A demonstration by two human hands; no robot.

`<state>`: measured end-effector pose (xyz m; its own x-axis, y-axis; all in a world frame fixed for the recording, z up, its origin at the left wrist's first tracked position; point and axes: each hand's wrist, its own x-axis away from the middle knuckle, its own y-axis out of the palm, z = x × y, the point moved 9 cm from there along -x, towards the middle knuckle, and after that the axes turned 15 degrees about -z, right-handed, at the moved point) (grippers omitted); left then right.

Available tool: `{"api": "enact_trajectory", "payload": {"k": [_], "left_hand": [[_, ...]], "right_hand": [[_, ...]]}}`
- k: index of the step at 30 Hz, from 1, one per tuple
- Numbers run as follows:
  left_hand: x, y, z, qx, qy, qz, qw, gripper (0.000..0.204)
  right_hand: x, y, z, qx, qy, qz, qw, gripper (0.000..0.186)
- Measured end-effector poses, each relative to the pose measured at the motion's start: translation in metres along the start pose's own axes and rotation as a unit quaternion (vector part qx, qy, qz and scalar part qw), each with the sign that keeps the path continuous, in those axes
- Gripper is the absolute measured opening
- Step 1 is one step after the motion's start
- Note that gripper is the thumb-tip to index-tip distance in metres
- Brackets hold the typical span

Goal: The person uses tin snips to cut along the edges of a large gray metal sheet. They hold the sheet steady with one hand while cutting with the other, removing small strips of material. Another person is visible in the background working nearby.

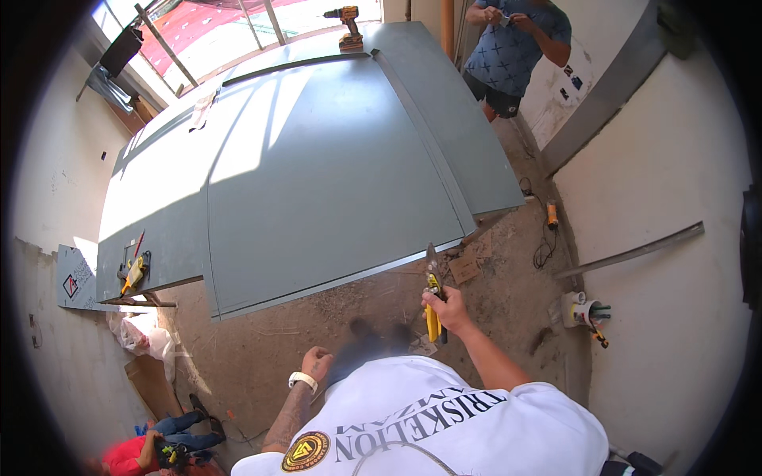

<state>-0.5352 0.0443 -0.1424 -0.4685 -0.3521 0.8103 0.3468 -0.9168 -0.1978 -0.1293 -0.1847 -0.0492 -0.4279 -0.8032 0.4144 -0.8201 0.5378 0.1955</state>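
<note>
My right hand [450, 309] is closed round the yellow handles of a pair of tin snips [432, 282]. The blades point away from me, close to the near right edge of a large grey sheet [317, 190] that lies on a work table. Lower down, beside my body, hangs my left hand [317, 362], its fingers curled and nothing visible in them. It wears a white wristwatch [302, 381] and is apart from the sheet. A raised strip [421, 131] runs along the sheet's right side, and a dark bar [294, 67] lies along its far edge.
A cordless drill [348, 28] stands at the far edge. Hand tools [135, 270] lie at the left corner. One co-worker [520, 40] stands back right; another person [159, 444] is low at left. A bucket of tools [583, 309] and a metal strip [635, 250] are by the right wall.
</note>
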Motion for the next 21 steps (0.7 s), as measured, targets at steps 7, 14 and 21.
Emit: {"api": "enact_trajectory", "payload": {"k": [7, 14, 21], "left_hand": [[0.036, -0.027, -0.015, -0.043, 0.027, 0.067, 0.996, 0.035], [0.035, -0.045, 0.118, -0.081, 0.207, 0.055, 0.973, 0.029], [0.03, -0.066, 0.229, -0.233, 0.4, 0.085, 0.882, 0.019]], "right_hand": [[-0.159, 0.143, -0.14, 0.221, -0.052, -0.117, 0.967, 0.042], [-0.332, 0.203, -0.193, 0.646, -0.038, -0.045, 0.761, 0.073], [-0.31, 0.236, -0.204, 0.582, -0.237, 0.02, 0.777, 0.053]]}}
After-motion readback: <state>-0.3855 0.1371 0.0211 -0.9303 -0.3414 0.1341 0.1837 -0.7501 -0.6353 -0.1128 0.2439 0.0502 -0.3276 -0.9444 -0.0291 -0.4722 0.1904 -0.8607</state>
